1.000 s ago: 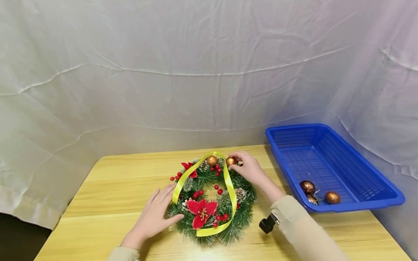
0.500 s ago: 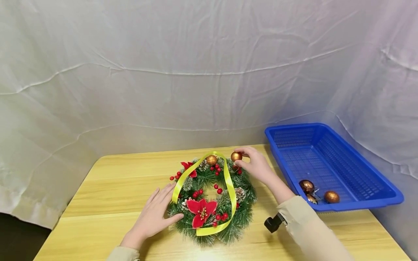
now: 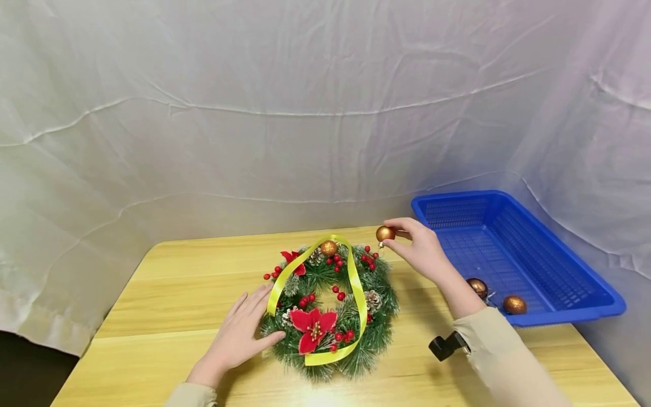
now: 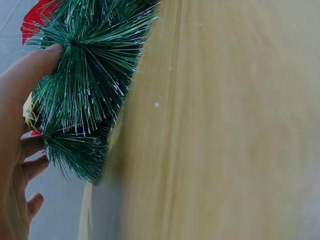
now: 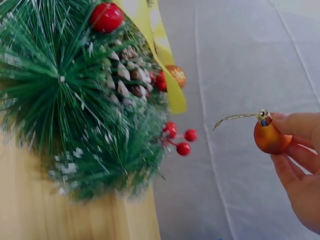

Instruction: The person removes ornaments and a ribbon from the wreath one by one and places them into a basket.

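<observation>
A green wreath (image 3: 378,339) lies on the table, trimmed with red flowers (image 3: 313,330), red berries, pinecones (image 3: 373,302) and a yellow ribbon (image 3: 359,294). One glittery copper bauble (image 3: 328,247) sits at its far edge. Between thumb and fingers my right hand (image 3: 419,249) pinches a matte copper bauble (image 3: 385,233), held above the table just off the wreath's far right. Its metal cap and gold loop of string (image 5: 235,117) show in the right wrist view. My left hand (image 3: 241,330) rests against the wreath's left side, fingers spread; its thumb touches the green needles (image 4: 85,65).
A blue plastic basket (image 3: 564,249) stands at the right of the wooden table (image 3: 168,294), holding several copper and brown baubles (image 3: 515,304). My right forearm passes over its near left corner. A pale cloth (image 3: 305,152) hangs behind the table.
My right hand has drawn the matte copper bauble up and away from the wreath, toward the right and the basket. Red berries once behind it now show. The left hand stays put.
</observation>
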{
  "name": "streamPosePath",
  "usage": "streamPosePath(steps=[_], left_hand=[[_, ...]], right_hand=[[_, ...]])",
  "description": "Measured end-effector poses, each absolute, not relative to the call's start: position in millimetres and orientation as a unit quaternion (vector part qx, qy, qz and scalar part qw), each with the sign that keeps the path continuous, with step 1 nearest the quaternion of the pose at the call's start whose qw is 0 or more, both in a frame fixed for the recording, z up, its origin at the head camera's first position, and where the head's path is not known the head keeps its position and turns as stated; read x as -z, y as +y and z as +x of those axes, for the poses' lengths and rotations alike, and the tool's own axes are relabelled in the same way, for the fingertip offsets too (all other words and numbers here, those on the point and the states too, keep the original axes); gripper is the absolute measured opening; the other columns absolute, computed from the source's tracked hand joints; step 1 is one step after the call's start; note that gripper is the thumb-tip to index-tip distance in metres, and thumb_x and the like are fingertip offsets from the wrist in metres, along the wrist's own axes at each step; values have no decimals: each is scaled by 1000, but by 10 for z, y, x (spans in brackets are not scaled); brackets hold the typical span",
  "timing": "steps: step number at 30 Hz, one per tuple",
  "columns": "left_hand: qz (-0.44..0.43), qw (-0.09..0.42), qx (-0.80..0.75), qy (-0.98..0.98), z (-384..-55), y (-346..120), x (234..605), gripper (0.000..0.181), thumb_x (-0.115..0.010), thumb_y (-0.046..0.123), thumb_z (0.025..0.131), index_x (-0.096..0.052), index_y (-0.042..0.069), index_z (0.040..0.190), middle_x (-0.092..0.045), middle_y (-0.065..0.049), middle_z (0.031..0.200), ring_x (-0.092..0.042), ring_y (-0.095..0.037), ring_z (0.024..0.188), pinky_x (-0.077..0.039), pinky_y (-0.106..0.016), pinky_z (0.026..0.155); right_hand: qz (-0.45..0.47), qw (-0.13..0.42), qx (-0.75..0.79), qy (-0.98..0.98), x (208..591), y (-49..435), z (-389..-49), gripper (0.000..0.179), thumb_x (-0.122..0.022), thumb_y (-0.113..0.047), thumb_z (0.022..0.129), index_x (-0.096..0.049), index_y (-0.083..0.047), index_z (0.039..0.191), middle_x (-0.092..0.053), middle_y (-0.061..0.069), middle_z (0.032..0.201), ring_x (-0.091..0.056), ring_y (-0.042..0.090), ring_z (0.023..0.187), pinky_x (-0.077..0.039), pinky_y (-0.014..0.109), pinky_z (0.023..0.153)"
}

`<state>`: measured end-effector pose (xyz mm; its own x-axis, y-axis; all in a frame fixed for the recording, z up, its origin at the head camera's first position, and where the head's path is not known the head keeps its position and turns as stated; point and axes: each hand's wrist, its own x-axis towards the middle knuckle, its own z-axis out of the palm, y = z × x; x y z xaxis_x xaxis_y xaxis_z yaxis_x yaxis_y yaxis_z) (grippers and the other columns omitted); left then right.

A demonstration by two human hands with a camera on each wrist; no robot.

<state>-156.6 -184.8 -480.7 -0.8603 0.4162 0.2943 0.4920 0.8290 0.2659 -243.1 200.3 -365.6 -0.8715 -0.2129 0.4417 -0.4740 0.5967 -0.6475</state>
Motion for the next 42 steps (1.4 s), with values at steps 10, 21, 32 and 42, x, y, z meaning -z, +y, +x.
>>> streamPosePath(steps=[10,21,32,42], left_hand=[[-242,119,167,-948,-1570,-1853,4820,93,-55,65,84,-28,5,150,-25,-6,156,-25,-26,141,-5,-43,116],[-245,128,160,-948,-1577,-1859,4841,92,-56,65,84,-29,6,150,-27,-7,155,-28,-27,140,-16,-53,112],[-241,123,165,-949,-1577,-1861,4838,93,-56,65,84,-30,5,149,-26,-6,156,-27,-27,140,-16,-52,113],[-239,122,170,-948,-1582,-1851,4837,93,-56,66,83,-30,5,149,-25,-5,156,-26,-26,140,-11,-47,115]], right_hand=[[173,165,-388,-890,3614,2383,-2337,38,-73,-14,86,-62,-6,121,-62,12,120,-64,31,103,-53,44,83],[115,177,-356,-910,3617,2830,-2198,43,-69,-29,89,-61,-8,125,-60,12,122,-63,30,105,-47,15,76],[65,166,-338,-924,3737,3314,-2111,44,-68,-33,89,-61,-8,124,-64,17,117,-62,0,94,-44,11,75],[49,149,-334,-930,3830,3620,-2040,42,-68,-33,89,-61,-7,122,-64,20,115,-56,-9,90,-42,6,66]])
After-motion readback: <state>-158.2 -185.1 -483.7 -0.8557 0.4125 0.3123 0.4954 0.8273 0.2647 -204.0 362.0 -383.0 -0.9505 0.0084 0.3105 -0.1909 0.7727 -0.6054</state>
